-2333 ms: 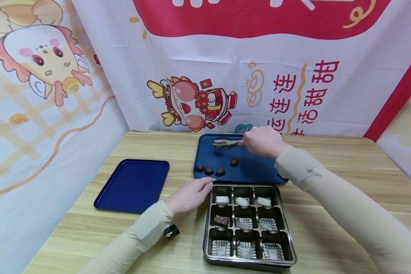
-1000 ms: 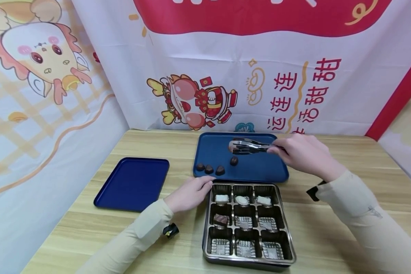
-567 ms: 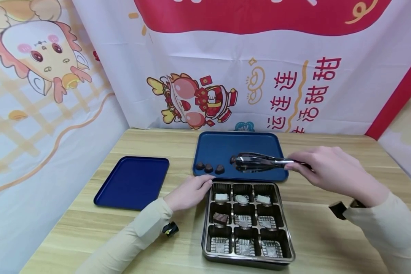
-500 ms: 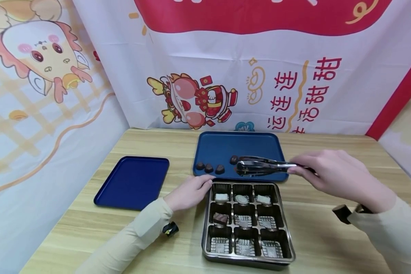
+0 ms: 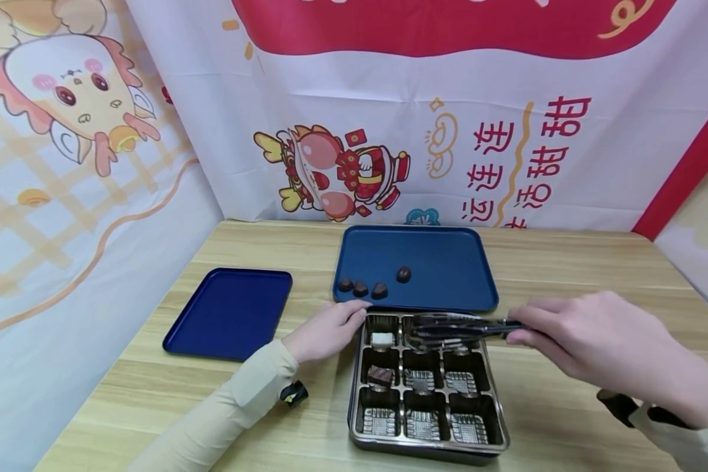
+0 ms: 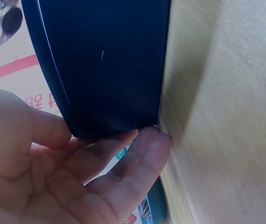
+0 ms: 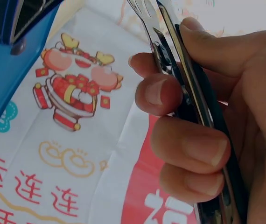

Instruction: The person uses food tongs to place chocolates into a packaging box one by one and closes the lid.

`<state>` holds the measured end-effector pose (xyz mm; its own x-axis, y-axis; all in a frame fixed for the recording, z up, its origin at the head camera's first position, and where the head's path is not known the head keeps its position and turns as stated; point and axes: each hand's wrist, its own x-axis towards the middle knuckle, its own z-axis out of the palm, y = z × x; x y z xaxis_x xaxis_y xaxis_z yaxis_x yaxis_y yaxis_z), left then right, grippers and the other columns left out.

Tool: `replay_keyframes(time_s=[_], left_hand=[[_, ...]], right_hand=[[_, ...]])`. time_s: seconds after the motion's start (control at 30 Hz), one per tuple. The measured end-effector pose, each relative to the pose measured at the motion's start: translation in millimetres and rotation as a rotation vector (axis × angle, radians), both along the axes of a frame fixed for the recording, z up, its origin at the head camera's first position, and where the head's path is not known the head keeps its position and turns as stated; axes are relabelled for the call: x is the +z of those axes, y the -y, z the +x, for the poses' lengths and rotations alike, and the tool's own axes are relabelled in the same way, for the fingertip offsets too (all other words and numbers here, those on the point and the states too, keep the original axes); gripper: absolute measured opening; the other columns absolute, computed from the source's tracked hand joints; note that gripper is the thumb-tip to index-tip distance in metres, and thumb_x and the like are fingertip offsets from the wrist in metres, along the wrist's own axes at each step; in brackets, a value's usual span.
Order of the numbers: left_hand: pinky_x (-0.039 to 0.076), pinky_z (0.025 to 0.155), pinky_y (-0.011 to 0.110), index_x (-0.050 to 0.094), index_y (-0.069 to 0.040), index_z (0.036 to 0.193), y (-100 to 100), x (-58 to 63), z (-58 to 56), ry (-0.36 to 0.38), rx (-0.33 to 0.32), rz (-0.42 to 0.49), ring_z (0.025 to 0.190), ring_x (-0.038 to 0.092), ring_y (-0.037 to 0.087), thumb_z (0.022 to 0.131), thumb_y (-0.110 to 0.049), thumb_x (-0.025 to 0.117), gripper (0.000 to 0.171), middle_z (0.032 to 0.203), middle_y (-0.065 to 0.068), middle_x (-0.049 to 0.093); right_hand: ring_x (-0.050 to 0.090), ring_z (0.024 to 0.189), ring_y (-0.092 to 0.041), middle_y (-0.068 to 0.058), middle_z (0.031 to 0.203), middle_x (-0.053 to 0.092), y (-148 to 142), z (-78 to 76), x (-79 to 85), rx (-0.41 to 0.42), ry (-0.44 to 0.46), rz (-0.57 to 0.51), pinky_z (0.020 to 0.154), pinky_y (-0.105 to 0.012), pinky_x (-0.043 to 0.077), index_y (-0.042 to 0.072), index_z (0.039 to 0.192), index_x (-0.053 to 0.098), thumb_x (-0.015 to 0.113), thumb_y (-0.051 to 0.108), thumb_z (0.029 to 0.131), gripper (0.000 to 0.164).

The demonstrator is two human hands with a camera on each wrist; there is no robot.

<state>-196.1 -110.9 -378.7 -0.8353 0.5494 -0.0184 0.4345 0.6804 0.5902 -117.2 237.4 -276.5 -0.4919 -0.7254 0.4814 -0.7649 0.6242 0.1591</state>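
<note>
My right hand (image 5: 602,341) grips metal food tongs (image 7: 191,93) by their arms, fingers wrapped round them. The tongs' blurred tips lie low over the top row of the nine-compartment chocolate box (image 5: 427,447); I cannot tell what is between them. At the box's far left corner my left hand (image 5: 327,334) holds the box, thumb by its rim and fingers around its end (image 6: 109,70). A white chocolate (image 5: 381,339) fills the top left compartment, a striped brown chocolate (image 5: 380,375) the one below. The tongs cover the other top-row pieces. The bottom-row compartments are bare.
Behind the box a blue tray (image 5: 442,259) bears several dark chocolates, among them a round chocolate (image 5: 404,274). A second dark-blue tray (image 5: 230,314) lies to the left on the wooden table (image 5: 554,406). A printed cloth (image 5: 366,85) hangs behind the table.
My right hand has brought the tongs from the back of the blue tray, nearer and to the right, over the box's top row. My left hand stays at the box corner.
</note>
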Motion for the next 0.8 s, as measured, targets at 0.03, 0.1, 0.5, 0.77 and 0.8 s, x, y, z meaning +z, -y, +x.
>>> replay_keyframes(time_s=[0.03, 0.1, 0.5, 0.77, 0.8], left_hand=[[0.041, 0.054, 0.029, 0.047, -0.008, 0.14, 0.1, -0.1, -0.2, 0.002, 0.0, 0.0, 0.037, 0.031, 0.01, 0.106, -0.025, 0.033, 0.041, 0.05, -0.005, 0.034], [0.041, 0.054, 0.029, 0.046, -0.008, 0.141, 0.3, -0.1, -0.4, 0.007, -0.002, 0.003, 0.037, 0.031, 0.01, 0.106, -0.025, 0.033, 0.041, 0.051, -0.005, 0.033], [0.04, 0.052, 0.028, 0.047, -0.008, 0.14, 1.1, -2.2, -0.6, 0.002, -0.004, 0.005, 0.037, 0.031, 0.01, 0.106, -0.026, 0.032, 0.041, 0.05, -0.005, 0.034], [0.042, 0.075, 0.028, 0.049, -0.007, 0.138, -1.0, -0.2, 0.1, -0.027, 0.01, -0.011, 0.041, 0.032, 0.01, 0.105, -0.025, 0.034, 0.04, 0.053, -0.006, 0.035], [0.041, 0.078, 0.028, 0.049, -0.007, 0.138, -1.3, 0.1, 0.2, -0.031, 0.01, -0.011, 0.042, 0.032, 0.01, 0.105, -0.025, 0.034, 0.04, 0.054, -0.006, 0.035]], right_hand=[[0.025, 0.05, 0.008, 0.024, 0.07, 0.028, 1.5, 2.5, -1.5, 0.0, 0.008, 0.003, 0.042, -0.017, 0.024, 0.029, 0.077, 0.048, 0.06, 0.043, 0.091, 0.023], [0.025, 0.049, 0.006, 0.023, 0.07, 0.028, 4.6, 6.3, -4.2, -0.003, 0.014, 0.012, 0.041, -0.018, 0.023, 0.028, 0.077, 0.049, 0.059, 0.045, 0.092, 0.024], [0.032, 0.041, -0.005, 0.012, 0.059, 0.032, 20.6, 5.7, -14.9, 0.046, -0.096, 0.144, 0.034, -0.025, 0.023, 0.019, 0.068, 0.046, 0.023, 0.046, 0.105, 0.051], [0.031, 0.037, -0.012, 0.005, 0.055, 0.033, 32.2, 8.7, -17.4, 0.06, -0.137, 0.189, 0.033, -0.026, 0.021, 0.013, 0.066, 0.047, 0.013, 0.039, 0.107, 0.06], [0.03, 0.037, -0.012, 0.005, 0.055, 0.033, 33.5, 8.7, -16.8, 0.066, -0.145, 0.193, 0.033, -0.026, 0.021, 0.012, 0.065, 0.047, 0.013, 0.039, 0.107, 0.06]])
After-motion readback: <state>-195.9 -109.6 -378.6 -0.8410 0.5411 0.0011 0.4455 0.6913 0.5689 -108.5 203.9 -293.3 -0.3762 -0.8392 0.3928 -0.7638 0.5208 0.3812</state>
